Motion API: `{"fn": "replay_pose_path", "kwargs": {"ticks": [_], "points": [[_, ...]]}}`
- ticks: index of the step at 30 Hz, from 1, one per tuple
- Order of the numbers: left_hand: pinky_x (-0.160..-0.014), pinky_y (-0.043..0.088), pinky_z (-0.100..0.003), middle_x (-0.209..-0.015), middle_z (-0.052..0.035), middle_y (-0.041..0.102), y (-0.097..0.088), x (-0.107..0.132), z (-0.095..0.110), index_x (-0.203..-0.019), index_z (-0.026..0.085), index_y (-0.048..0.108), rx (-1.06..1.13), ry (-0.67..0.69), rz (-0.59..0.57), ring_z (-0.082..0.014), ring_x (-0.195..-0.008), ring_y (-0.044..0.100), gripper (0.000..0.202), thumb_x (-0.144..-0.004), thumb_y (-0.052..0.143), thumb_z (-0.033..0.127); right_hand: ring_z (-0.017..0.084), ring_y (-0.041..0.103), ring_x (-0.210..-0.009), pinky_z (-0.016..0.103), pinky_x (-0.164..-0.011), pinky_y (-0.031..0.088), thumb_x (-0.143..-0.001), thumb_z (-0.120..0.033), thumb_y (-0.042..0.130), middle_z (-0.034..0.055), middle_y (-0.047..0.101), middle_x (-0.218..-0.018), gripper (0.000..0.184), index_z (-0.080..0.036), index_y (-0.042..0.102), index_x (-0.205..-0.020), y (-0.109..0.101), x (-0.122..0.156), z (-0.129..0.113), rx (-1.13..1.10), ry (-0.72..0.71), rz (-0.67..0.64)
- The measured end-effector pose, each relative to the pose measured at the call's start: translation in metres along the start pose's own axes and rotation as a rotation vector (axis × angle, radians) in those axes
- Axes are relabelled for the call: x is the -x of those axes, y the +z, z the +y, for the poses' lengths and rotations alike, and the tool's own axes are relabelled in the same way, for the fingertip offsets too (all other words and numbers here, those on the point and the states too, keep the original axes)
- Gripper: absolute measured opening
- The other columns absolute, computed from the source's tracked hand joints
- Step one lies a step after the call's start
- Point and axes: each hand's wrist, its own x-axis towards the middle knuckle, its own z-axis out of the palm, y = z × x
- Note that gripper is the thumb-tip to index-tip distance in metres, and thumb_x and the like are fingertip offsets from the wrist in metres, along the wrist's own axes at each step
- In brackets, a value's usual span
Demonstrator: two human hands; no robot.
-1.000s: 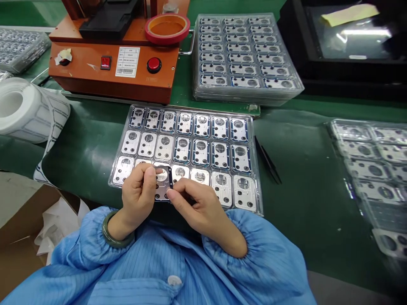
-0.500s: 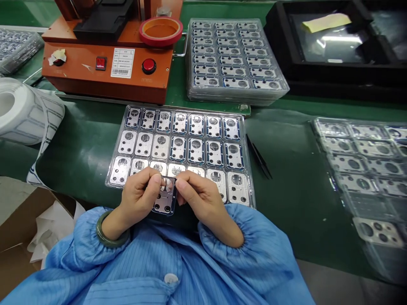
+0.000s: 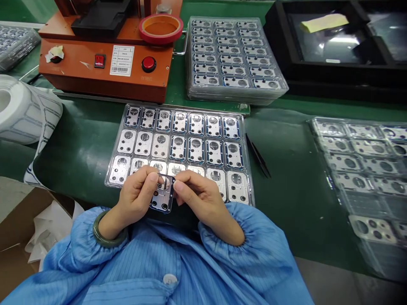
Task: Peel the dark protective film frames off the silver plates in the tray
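A small metal camera plate with round holes and a dark rim is pinched between both hands just above the near edge of a clear tray. My left hand grips its left side, fingers closed. On the plate's right edge, my right hand pinches with thumb and forefinger. The tray holds three rows of similar plates, some with blue rims, some bare silver. Both sleeves are blue; a green bangle sits on the left wrist.
Black tweezers lie right of the tray. An orange machine with a red button stands behind, a red tape ring on it. A stack of filled trays is at the back, more trays at right, a label roll at left.
The plate has been turned a little between the fingers and held slightly lower; the hands stay in the same spot over the tray's near edge.
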Motion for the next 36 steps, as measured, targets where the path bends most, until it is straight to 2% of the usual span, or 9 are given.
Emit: {"fn": "replay_pose_path", "kwargs": {"ticks": [10, 16, 18, 20, 24, 26, 29, 36], "points": [[-0.05, 0.042, -0.022, -0.071, -0.001, 0.058, -0.006, 0.0, 0.001, -0.083, 0.02, 0.056, -0.077, 0.106, -0.106, -0.0097, -0.056, 0.05, 0.022, -0.095, 0.039, 0.027, 0.008, 0.048, -0.05, 0.022, -0.047, 0.041, -0.087, -0.034, 0.058, -0.0015, 0.057, -0.064, 0.021, -0.018, 0.059, -0.073, -0.002, 0.002, 0.001, 0.05, -0.021, -0.012], [-0.054, 0.045, -0.024, -0.071, -0.0021, 0.058, -0.005, -0.003, 0.002, -0.083, 0.019, 0.057, -0.045, 0.076, -0.089, -0.0117, -0.06, 0.054, 0.025, -0.095, 0.04, 0.033, 0.009, 0.048, -0.05, 0.023, -0.047, 0.04, -0.088, -0.037, 0.056, -0.0014, 0.057, -0.062, 0.025, -0.019, 0.058, -0.071, 0.001, 0.002, 0.0, 0.097, -0.062, 0.042], [-0.05, 0.043, -0.024, -0.068, -0.0017, 0.056, -0.002, -0.004, 0.003, -0.081, 0.02, 0.057, 0.072, -0.005, -0.077, -0.0113, -0.057, 0.052, 0.028, -0.095, 0.042, 0.038, 0.01, 0.05, -0.053, 0.024, -0.05, 0.041, -0.089, -0.039, 0.055, -0.0003, 0.058, -0.063, 0.028, -0.019, 0.059, -0.07, 0.001, 0.002, 0.001, 0.101, -0.097, 0.039], [-0.045, 0.038, -0.024, -0.058, 0.0011, 0.049, 0.001, -0.005, 0.005, -0.082, 0.02, 0.057, 0.314, -0.106, -0.104, -0.0102, -0.048, 0.046, 0.03, -0.095, 0.041, 0.041, 0.011, 0.052, -0.055, 0.026, -0.052, 0.042, -0.09, -0.042, 0.053, 0.0009, 0.06, -0.064, 0.031, -0.019, 0.062, -0.072, 0.0, 0.003, 0.002, 0.101, -0.133, 0.021], [-0.04, 0.028, -0.022, -0.042, 0.0091, 0.026, 0.008, -0.009, 0.011, -0.081, 0.022, 0.056, 0.936, -0.323, -0.251, -0.0064, -0.033, 0.024, 0.025, -0.092, 0.046, 0.042, 0.011, 0.052, -0.055, 0.026, -0.052, 0.043, -0.091, -0.04, 0.053, 0.0005, 0.059, -0.064, 0.029, -0.019, 0.062, -0.073, -0.002, 0.004, 0.004, 0.114, -0.166, 0.007], [-0.037, 0.024, -0.02, -0.039, 0.0106, 0.02, 0.01, -0.011, 0.012, -0.074, 0.022, 0.052, 1.118, -0.439, -0.308, -0.0052, -0.03, 0.017, 0.026, -0.087, 0.052, 0.044, 0.012, 0.053, -0.056, 0.026, -0.053, 0.043, -0.091, -0.038, 0.053, 0.0002, 0.058, -0.062, 0.029, -0.019, 0.059, -0.07, -0.003, 0.004, 0.003, 0.149, -0.164, 0.0], [-0.034, 0.02, -0.02, -0.037, 0.0113, 0.018, 0.011, -0.012, 0.013, -0.069, 0.021, 0.048, 1.255, -0.537, -0.346, -0.0047, -0.028, 0.013, 0.029, -0.084, 0.056, 0.044, 0.012, 0.051, -0.054, 0.025, -0.051, 0.042, -0.091, -0.036, 0.053, -0.0008, 0.055, -0.058, 0.029, -0.019, 0.057, -0.068, -0.003, 0.003, 0.002, 0.187, -0.159, -0.022], [-0.034, 0.019, -0.018, -0.035, 0.0115, 0.022, 0.014, -0.013, 0.012, -0.069, 0.019, 0.054, 1.421, -0.594, -0.378, -0.0035, -0.027, 0.012, 0.026, -0.082, 0.062, 0.04, 0.01, 0.05, -0.052, 0.023, -0.049, 0.041, -0.091, -0.031, 0.053, -0.0016, 0.055, -0.058, 0.026, -0.019, 0.056, -0.068, -0.002, 0.002, 0.003, 0.219, -0.214, -0.035]]}}
